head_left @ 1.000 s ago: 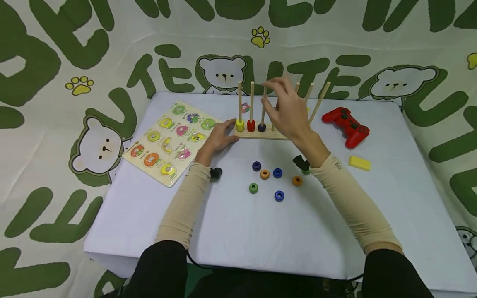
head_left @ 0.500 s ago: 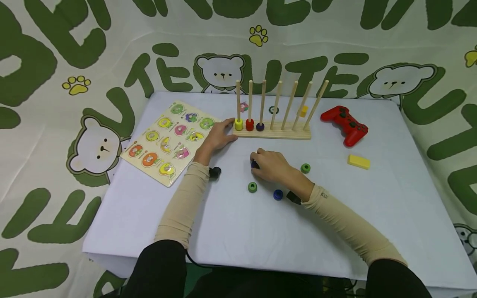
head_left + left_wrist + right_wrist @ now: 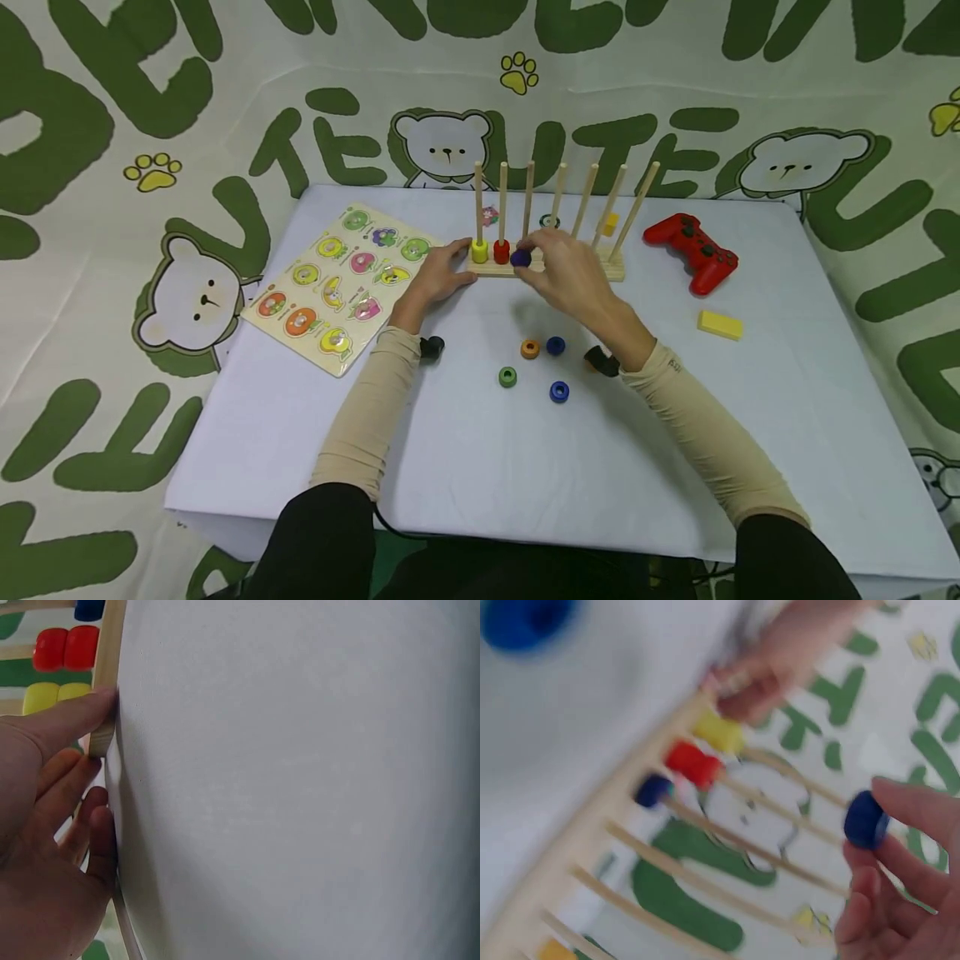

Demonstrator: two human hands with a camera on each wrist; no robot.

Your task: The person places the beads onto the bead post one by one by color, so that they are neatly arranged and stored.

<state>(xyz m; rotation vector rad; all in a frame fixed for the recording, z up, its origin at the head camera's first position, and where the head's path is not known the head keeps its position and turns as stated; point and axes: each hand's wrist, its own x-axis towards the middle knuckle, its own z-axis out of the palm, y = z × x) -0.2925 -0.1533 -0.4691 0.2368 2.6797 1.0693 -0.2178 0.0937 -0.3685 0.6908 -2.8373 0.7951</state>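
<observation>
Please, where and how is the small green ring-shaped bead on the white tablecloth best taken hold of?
I would pinch the green bead by opposite sides of its round outer wall, coming from above. It lies flat with its hole facing up, apart from the nearby orange ring-shaped bead, so both sides seem reachable and the hole should stay free.

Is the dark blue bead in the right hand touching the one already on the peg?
Apart. The right wrist view shows the held bead in the right hand, with a clear gap to the seated bead by the wooden base.
</observation>
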